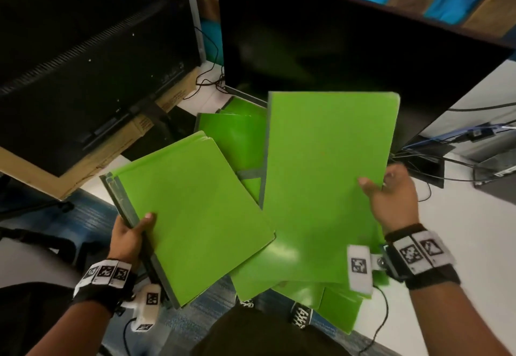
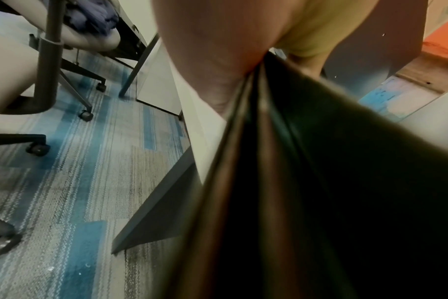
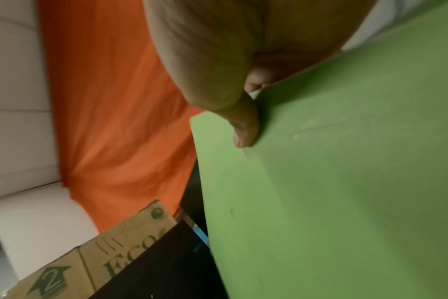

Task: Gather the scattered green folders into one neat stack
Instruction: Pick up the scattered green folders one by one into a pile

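My left hand [image 1: 134,230] grips a small stack of green folders [image 1: 190,210] by its grey spine edge, thumb on top, held tilted above the table edge. In the left wrist view the stack's dark edges [image 2: 281,161] run out from under my palm [image 2: 218,50]. My right hand [image 1: 391,193] pinches a single green folder [image 1: 326,174] at its right edge, lifted beside the stack; the right wrist view shows my thumb [image 3: 243,125] on that folder [image 3: 345,182]. More green folders [image 1: 237,137] lie spread on the white table underneath, with some [image 1: 337,308] overhanging its front edge.
Two dark monitors [image 1: 321,48] [image 1: 83,62] stand close behind the folders, the left one over a cardboard box [image 1: 83,171]. Cables [image 1: 446,171] and a power strip lie at the right on the white table [image 1: 460,244]. Office chair bases [image 2: 64,91] stand on the blue carpet.
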Available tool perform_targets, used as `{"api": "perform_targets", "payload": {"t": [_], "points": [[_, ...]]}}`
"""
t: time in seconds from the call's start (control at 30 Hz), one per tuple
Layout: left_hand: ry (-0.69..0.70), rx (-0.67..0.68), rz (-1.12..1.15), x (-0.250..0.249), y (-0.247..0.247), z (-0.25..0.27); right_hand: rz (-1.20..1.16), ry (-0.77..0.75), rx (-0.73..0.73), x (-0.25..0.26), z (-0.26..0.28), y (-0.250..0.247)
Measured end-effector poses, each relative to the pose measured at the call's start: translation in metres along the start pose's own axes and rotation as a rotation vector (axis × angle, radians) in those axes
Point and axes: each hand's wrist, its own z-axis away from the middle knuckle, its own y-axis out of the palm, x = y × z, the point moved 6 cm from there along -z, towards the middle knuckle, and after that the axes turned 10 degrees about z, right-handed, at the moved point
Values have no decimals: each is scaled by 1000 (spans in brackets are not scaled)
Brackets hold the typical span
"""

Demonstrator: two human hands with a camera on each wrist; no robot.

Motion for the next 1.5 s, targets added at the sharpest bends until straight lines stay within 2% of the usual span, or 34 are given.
{"api": "perform_targets", "payload": {"t": [0.13,0.23,0.33,0.4,0.53,0.63,0.77,0.9,0.97,1.03,1.17,1.27,1.4,1.5], "points": [[-27,-4,34,2,21,1,-61,-277,4,91,-31,-14],[-11,35,5,-2,34,2,29,-438,-5,148,-50,-36],[-25,35,2,1,34,0,166,-633,173,205,-43,-53],[-28,28,11,2,35,1,209,-725,327,228,-37,-46],[-23,52,-2,7,41,6,207,-782,518,240,-36,24],[-35,80,-5,9,47,11,122,-696,664,219,-36,101],[-23,85,3,8,51,20,246,-625,563,195,-36,170],[-76,43,16,17,45,21,73,-560,427,181,-46,161],[-104,36,13,20,42,22,-116,-470,397,146,-56,138],[-118,41,5,21,41,23,-237,-302,377,91,-60,117],[-129,46,-9,22,42,19,-75,63,351,-22,-24,100],[-138,53,-24,22,44,18,-21,289,374,-72,1,115],[-135,62,-34,19,44,17,188,324,380,-74,0,143],[-126,63,-33,17,46,17,180,382,340,-56,-7,157]]}}
